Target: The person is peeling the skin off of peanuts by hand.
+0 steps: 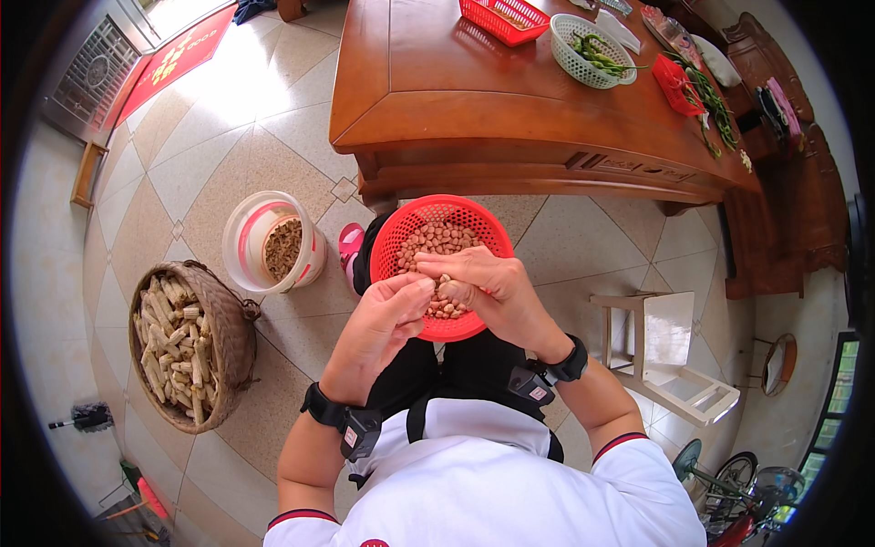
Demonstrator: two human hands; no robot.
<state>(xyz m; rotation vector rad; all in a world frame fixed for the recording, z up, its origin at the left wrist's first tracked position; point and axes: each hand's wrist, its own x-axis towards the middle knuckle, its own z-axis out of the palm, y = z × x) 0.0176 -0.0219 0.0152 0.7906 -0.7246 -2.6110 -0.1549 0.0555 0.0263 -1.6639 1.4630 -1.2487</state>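
A red plastic basket (503, 239) rests on my lap, holding reddish-brown peanut kernels (436, 239). Over its near half my two hands meet at the fingertips. My left hand (394, 319) is closed in a pinch, thumb against the curled fingers; whatever lies between them is hidden. Beside it, my right hand (488, 284) bends its fingers over the kernels, with a pale peanut (444, 281) showing between thumb and fingers. Both wrists carry black straps with small devices.
To the left stand a white bucket (239, 239) with brown shell bits inside and a woven basket (239, 342) of corn cobs. A wooden table (456, 100) ahead bears a green-pepper colander (592, 68) and red baskets. At right sits a white stool (665, 333).
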